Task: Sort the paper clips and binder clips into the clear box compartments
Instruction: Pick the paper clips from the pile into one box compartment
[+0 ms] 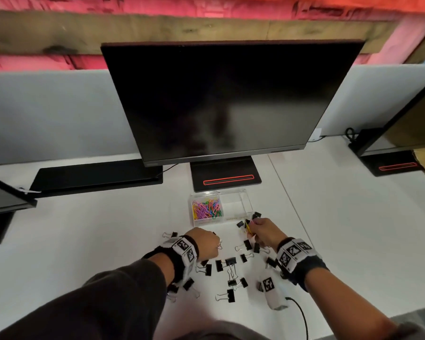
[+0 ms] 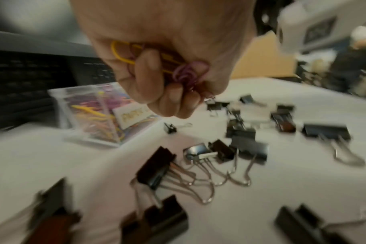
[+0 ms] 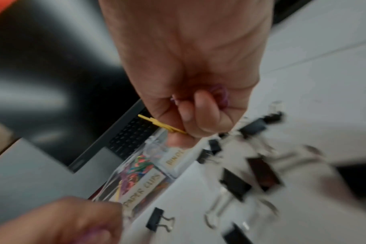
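The clear box (image 1: 245, 192) stands in front of the monitor base. Its left compartment holds several coloured paper clips (image 1: 206, 208); its right compartment (image 1: 238, 204) looks empty. In the right wrist view its labels read "PAPER CLIPS" (image 3: 144, 188) and "BIND…" (image 3: 175, 156). My left hand (image 1: 204, 244) is a fist over the desk, gripping yellow and purple paper clips (image 2: 136, 56). My right hand (image 1: 263, 231), near the box's front right corner, pinches a yellow paper clip (image 3: 157, 123) and holds a purple one (image 3: 219, 92) in the palm. Several black binder clips (image 1: 231, 262) lie scattered beneath both hands.
A large dark monitor (image 1: 226, 99) and its base (image 1: 226, 179) stand behind the box. A black keyboard (image 1: 96, 176) lies at the back left. Other monitors flank the desk. A white tagged device (image 1: 272, 293) with a black cable lies near my right wrist.
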